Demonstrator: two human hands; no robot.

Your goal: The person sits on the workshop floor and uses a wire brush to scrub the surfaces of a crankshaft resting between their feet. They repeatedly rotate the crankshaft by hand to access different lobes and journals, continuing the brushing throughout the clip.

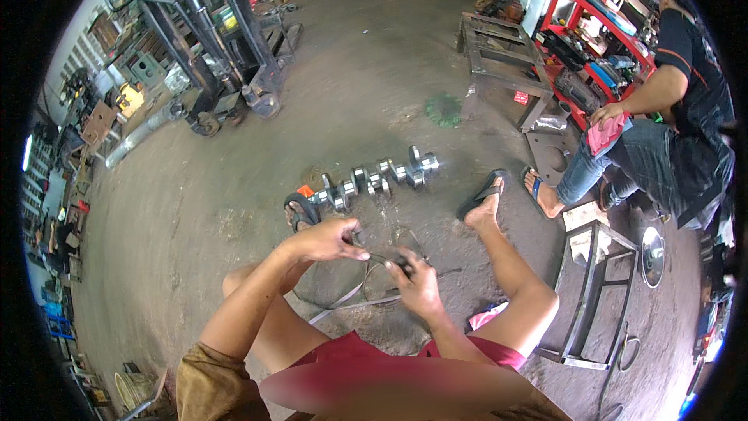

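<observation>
Spanning the gap from the pinching left hand [329,241] to the curled right hand [418,284], a thin dark strip [377,258] is gripped above the floor [366,93]; it looks light and flexible, probably easiest held near its ends. Pale straps [333,309] below could snag it, while a shiny crankshaft [377,182] lies beyond, between the sandals [471,206].

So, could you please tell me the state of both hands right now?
Left hand: closed, apparently pinching a thin dark strip; its exact kind is unclear.
Right hand: closed, fingers curled, apparently on the same strip.
</observation>
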